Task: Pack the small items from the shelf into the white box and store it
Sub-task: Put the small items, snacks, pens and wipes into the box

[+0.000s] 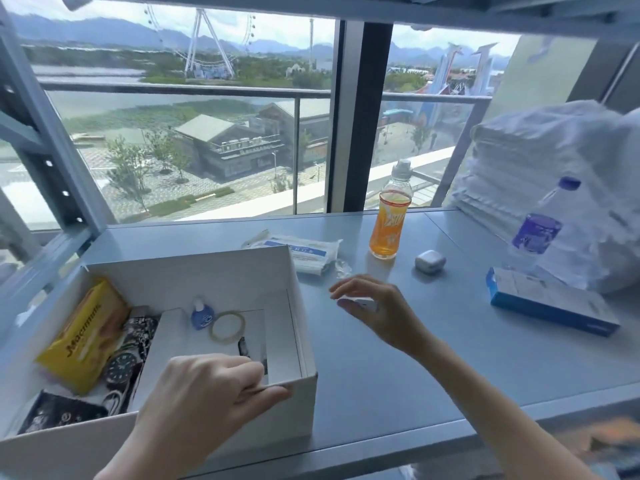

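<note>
The open white box [298, 282] stands on the grey shelf [450, 341] at the left. Inside lie a yellow snack pack [83, 334], a small blue bottle [202, 315], a tape ring [227, 326] and a wristwatch [121, 367]. My left hand [207, 386] grips the box's front rim near its right corner. To the right of the box, my right hand [377, 313] hovers over the shelf and holds a small white item [362, 304], mostly hidden by the fingers.
On the shelf behind lie a white wipes pack [308, 252], an orange drink bottle [389, 220], a silver earbud case [430, 261], a blue-edged flat carton [550, 301] and a clear bottle with a blue label [540, 226] against a bagged stack of white towels [554, 174]. A window stands behind.
</note>
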A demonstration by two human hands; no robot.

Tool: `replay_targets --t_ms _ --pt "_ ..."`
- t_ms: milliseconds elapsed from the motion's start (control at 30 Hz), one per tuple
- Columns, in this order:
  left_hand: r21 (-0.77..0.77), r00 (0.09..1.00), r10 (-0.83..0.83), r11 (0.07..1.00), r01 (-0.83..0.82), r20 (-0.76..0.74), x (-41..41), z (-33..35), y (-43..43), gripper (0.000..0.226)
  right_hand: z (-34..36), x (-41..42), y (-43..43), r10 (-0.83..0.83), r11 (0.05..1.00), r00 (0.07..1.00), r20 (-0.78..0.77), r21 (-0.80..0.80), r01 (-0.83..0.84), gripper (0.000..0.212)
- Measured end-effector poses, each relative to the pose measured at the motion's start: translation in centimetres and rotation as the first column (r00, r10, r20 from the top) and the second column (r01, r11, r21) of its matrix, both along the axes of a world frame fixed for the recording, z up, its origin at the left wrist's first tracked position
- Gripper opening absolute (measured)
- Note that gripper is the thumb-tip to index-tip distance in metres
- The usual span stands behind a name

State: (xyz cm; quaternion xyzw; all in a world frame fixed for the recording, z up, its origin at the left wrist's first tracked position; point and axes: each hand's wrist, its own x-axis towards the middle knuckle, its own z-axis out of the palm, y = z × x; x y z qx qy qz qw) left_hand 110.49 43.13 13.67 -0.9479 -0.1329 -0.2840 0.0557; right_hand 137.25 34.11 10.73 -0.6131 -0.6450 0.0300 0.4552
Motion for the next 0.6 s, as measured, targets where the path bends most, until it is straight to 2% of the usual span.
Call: replay_targets --t_ms 33,100,167,267,400,467,600 --pt "-0.005 1.000 0.011 1.000 -0.011 -0.004 0.0 0.0 -0.1 0.056 -0.8 1.6 0.3 -0.108 0.993 0.994 0.027 -0.053 0.109 0.014" --pt "-0.028 0.999 0.032 0.999 -0.031 0.005 0.3 0.2 -0.6 0.056 -2.6 4.6 1.1 -0.240 0.927 0.965 0.107 -0.269 0.261 0.024" --pt "-0.055 0.998 0.048 0.997 -0.047 0.033 1.2 0.0 -1.5 0.055 -4.2 7.1 2.0 -0.268 0.812 0.943 0.196 -0.481 0.331 0.037" --pt "-0.066 0.997 0.071 0.996 -0.068 0.044 2.9 -0.8 -3.1 0.053 -6.0 9.1 3.4 -0.205 0.717 0.938 0.280 -0.609 0.339 0.050" --pt "-0.066 0.985 0.170 0.984 -0.167 0.043 4.0 -1.2 -4.3 0.050 -6.6 9.8 3.9 -0.148 0.765 0.951 0.273 -0.578 0.285 0.042" --pt "-0.095 0.987 0.161 0.983 -0.158 0.026 3.7 -1.2 -4.3 0.049 -6.0 9.7 3.7 -0.115 0.806 0.962 0.248 -0.543 0.236 0.041" --pt "-0.190 0.986 0.166 0.968 -0.162 0.004 1.7 -1.0 -3.4 0.049 -1.4 8.4 3.8 -0.058 0.934 0.995 0.078 -0.347 0.081 0.041"
